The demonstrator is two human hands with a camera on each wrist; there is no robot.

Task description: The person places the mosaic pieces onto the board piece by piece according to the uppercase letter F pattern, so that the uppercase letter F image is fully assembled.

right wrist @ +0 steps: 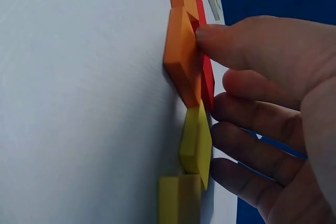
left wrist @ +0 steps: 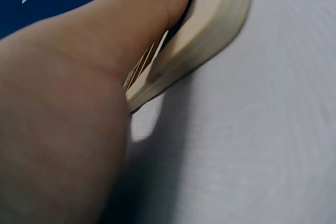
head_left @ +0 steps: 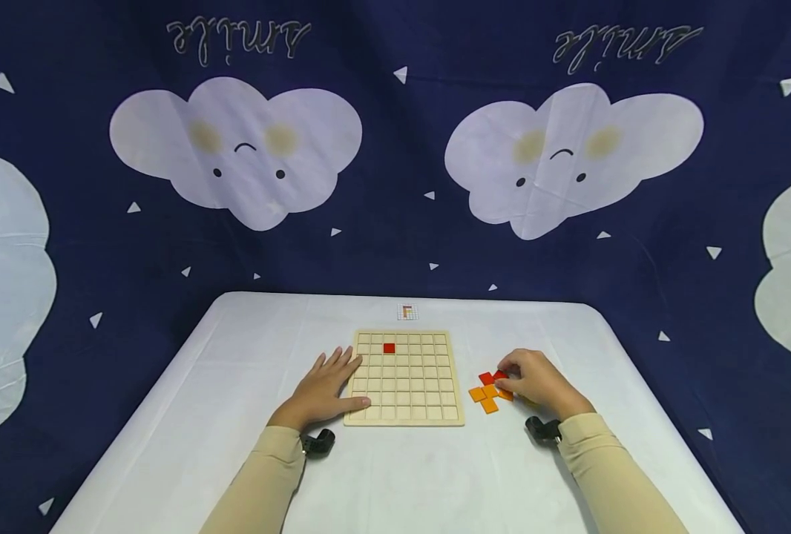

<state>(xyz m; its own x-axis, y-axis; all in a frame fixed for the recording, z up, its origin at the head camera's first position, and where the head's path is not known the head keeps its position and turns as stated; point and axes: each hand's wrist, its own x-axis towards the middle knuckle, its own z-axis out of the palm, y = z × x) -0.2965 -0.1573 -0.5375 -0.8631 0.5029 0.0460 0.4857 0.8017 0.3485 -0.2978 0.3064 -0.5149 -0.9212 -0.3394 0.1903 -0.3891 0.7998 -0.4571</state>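
Observation:
A pale wooden grid board (head_left: pixel 405 423) lies on the white table, with one red tile (head_left: pixel 389 348) in a square of its second row. My left hand (head_left: pixel 324 387) rests with spread fingers on the board's left edge, the thumb over its lower left part. To the right of the board, my right hand (head_left: pixel 536 380) pinches a red tile (head_left: pixel 500 375) between thumb and index finger at a small group of tiles. Another red tile (head_left: pixel 486 379) and several orange tiles (head_left: pixel 489 406) lie beside it. Yellow tiles (right wrist: pixel 195 142), mostly hidden under the hand from above, show in the right wrist view.
A small printed card with a coloured grid pattern (head_left: pixel 407 312) lies behind the board. The white table (head_left: pixel 409 482) ends at a dark blue curtain (head_left: pixel 395 163) with clouds. Black cameras (head_left: pixel 318 443) sit on both wrists.

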